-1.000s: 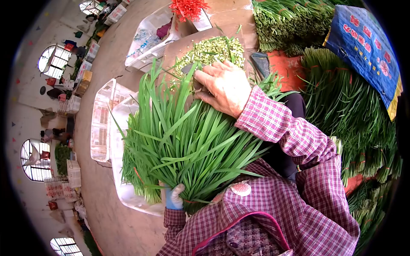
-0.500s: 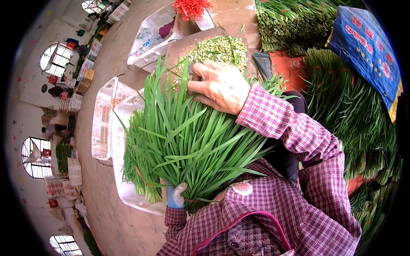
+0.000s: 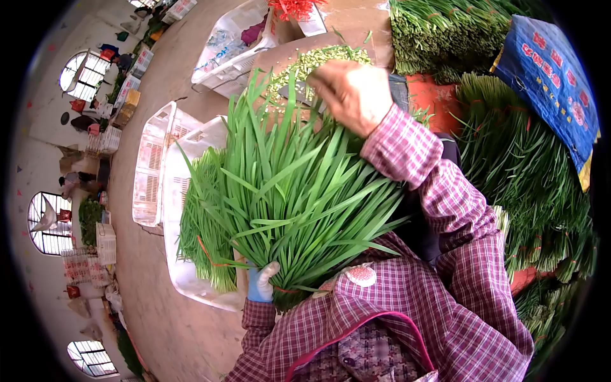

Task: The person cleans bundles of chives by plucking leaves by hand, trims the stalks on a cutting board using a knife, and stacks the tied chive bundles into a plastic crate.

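Observation:
My left hand [image 3: 263,282], in a blue and white glove, is wrapped round the base of a large bunch of green leaves [image 3: 299,197] tied with a red band. The leaves fan upward across the middle of the view. Above their tips is my bare right hand [image 3: 356,92], fingers bent and partly blurred; whether they hold anything is hidden. A grey blade [image 3: 299,91] shows just left of its fingers. Chopped green and white pieces [image 3: 318,58] lie on a brown board [image 3: 264,62] beyond the leaves.
Another banded bunch [image 3: 213,216] lies in a white crate [image 3: 181,274] at left. A white basket [image 3: 219,70] holds plastic bags. Red ties [image 3: 293,7] are at the top. Stacked greens [image 3: 509,172] and a blue sack [image 3: 550,89] stand at right. Distant people [image 3: 79,181] are at far left.
My right hand has moved up and to the right, off the leaf tips, and the grey blade has come into view. My left hand still grips the bunch. The view has shifted slightly.

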Demonstrator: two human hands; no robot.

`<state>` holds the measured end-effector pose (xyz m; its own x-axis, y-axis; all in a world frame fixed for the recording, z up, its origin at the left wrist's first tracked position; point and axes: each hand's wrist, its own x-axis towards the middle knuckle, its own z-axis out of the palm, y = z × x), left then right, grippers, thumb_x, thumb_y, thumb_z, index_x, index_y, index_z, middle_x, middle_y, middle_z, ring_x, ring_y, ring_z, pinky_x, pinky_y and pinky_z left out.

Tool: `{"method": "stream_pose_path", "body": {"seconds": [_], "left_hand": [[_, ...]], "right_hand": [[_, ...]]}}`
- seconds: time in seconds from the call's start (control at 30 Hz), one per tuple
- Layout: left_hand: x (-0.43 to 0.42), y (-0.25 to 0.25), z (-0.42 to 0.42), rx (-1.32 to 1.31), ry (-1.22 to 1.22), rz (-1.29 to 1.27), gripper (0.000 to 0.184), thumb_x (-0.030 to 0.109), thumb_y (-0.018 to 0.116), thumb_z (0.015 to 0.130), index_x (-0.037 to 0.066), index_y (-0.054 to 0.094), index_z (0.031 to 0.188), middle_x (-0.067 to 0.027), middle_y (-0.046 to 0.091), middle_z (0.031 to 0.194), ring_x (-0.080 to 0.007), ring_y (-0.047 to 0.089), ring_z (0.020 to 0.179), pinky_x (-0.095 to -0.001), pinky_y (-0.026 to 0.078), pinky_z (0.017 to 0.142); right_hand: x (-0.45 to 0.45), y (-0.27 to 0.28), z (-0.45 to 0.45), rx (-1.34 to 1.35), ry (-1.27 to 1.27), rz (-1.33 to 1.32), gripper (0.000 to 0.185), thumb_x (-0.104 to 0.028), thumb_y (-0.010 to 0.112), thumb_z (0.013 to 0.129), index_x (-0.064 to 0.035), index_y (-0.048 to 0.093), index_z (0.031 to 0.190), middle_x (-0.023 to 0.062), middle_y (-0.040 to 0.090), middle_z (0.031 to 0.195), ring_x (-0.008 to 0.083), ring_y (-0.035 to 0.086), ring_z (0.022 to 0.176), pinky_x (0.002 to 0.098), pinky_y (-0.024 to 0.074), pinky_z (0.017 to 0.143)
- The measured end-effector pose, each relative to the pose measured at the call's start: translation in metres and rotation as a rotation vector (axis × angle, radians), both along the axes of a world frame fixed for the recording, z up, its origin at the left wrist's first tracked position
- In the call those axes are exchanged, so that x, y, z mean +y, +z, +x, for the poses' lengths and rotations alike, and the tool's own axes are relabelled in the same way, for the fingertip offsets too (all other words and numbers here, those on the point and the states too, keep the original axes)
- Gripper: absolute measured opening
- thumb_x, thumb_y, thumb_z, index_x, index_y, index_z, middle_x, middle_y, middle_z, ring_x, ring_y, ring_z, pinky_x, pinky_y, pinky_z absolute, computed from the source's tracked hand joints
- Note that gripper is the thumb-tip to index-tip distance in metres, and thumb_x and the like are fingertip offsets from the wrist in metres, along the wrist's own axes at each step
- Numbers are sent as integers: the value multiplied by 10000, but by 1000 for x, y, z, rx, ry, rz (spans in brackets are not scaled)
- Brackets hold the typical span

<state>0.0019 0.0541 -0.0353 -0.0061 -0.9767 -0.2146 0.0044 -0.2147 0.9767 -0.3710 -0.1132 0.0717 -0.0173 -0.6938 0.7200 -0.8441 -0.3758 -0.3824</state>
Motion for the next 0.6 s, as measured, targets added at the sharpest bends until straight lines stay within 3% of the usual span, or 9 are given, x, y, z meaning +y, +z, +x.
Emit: {"method": "stream_pose_path", "body": {"seconds": [0.03,0.07,0.13,0.23,0.33,0.43,0.5,0.57,0.6], "left_hand": [[1,12,-14,44,38,-23,552,81,570,752,-32,451,1279,-92,604,1022,-166,608,835,-312,535,775],[3,28,-29,104,40,8,254,104,624,781,-6,589,1007,-6,542,861,-106,486,734,-251,425,690],[1,20,-17,113,38,16,276,99,624,781,-8,587,1032,-6,551,869,-103,496,744,-251,439,692],[-4,15,-22,102,98,-8,281,121,627,788,-2,591,1038,3,557,863,-92,505,752,-238,447,701],[-6,19,-17,184,-22,-20,523,38,580,780,-19,462,1286,-120,609,1110,-213,631,953,-354,536,854],[-7,5,-4,12,-18,-57,523,46,593,773,-21,467,1276,-114,609,1114,-218,631,956,-352,532,859],[-4,13,-15,-6,0,-93,544,74,612,775,-5,457,1290,-95,610,1101,-191,619,931,-318,515,860],[2,-7,3,-6,29,52,478,120,640,779,-18,522,1221,-77,616,1076,-170,604,922,-288,494,861],[0,-15,15,-26,-35,131,386,168,662,783,-33,599,1107,-63,617,1042,-154,587,912,-285,477,865]], "right_hand": [[-8,2,-19,-119,-66,-63,238,-340,609,898,-137,690,803,29,662,647,132,588,490,289,502,468],[-8,4,-35,-124,-137,-30,268,-383,599,905,-152,710,828,23,668,644,125,598,503,294,505,482],[6,14,-55,-93,-225,-10,324,-461,578,909,-189,747,860,12,666,606,144,618,517,325,517,532],[20,4,-72,134,-288,0,367,-481,574,899,-158,740,843,35,648,647,198,636,592,341,524,578],[39,6,-58,53,-164,1,229,-351,645,869,-141,700,944,52,620,790,231,620,757,348,511,657],[45,22,-32,8,55,-110,171,-276,673,833,-125,674,915,49,594,790,257,582,752,383,488,688],[52,33,-8,68,198,-9,156,-265,674,824,-121,657,882,48,573,785,251,571,768,378,472,703],[53,39,18,98,342,-6,141,-262,675,816,-131,646,858,44,552,780,234,565,794,363,454,717],[53,39,30,106,345,-27,140,-265,686,799,-145,644,857,33,535,771,218,560,816,361,437,742]]}}
